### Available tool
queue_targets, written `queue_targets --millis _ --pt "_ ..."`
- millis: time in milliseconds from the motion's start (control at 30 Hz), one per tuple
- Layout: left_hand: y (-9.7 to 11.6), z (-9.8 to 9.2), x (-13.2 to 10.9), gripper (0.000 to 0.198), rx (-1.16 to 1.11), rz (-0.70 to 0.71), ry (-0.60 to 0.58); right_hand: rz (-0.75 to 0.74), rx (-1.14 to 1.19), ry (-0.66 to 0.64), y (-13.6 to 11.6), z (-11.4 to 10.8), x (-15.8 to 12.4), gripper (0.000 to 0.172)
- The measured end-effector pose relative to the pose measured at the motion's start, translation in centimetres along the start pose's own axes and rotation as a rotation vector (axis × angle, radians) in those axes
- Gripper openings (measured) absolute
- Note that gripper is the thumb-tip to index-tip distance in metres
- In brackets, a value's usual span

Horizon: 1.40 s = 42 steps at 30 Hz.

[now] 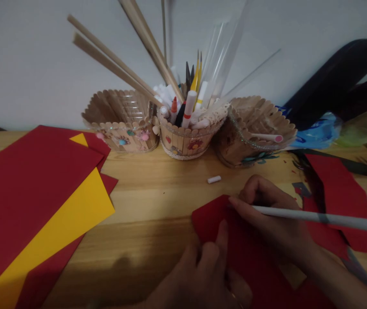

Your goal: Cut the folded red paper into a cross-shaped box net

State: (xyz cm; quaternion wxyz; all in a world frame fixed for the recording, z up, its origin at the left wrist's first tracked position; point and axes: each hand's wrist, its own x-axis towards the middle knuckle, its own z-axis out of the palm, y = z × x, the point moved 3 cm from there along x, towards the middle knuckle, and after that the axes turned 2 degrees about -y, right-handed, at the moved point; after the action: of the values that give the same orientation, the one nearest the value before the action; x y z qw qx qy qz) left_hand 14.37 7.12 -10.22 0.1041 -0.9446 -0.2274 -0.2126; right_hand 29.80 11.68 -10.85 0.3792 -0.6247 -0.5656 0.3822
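A white marker point(299, 214) with a grey band is pinched in my right hand point(276, 219). Its tip is hidden behind my fingers, near the top edge of a piece of red paper point(208, 216). My left hand point(202, 274) rests on the same paper, its index finger stretched out on the surface and the other fingers bent. A ring shows on one finger. On the wooden table beyond the paper lies a small white cap point(214, 180).
Along the wall stand a left craft-stick basket point(125, 139), a middle one point(186, 143) full of markers and tools, and a right one point(235, 150). Red and yellow sheets point(64, 219) overlap at left. Red paper scraps point(344, 193) lie at right, near blue plastic packaging point(318, 131).
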Motion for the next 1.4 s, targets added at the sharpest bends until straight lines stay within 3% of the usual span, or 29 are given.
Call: queue_targets --millis 167,533,1100,1400 --pt "-0.1 0.0 0.0 0.022 0.008 -0.027 0.015 -0.032 0.063 -0.127 0.7 0.2 -0.2 0.028" --pt "0.0 0.0 0.1 0.021 0.020 -0.022 0.016 -0.074 -0.190 -0.055 -0.6 0.5 0.2 0.027" --pt "0.4 0.3 -0.2 0.021 0.020 -0.080 0.032 -0.047 -0.201 -0.079 -0.7 0.6 0.1 0.027" --pt "0.2 -0.3 -0.2 0.018 0.083 0.045 -0.018 -0.055 -0.201 -0.045 -0.6 0.4 0.1 0.028"
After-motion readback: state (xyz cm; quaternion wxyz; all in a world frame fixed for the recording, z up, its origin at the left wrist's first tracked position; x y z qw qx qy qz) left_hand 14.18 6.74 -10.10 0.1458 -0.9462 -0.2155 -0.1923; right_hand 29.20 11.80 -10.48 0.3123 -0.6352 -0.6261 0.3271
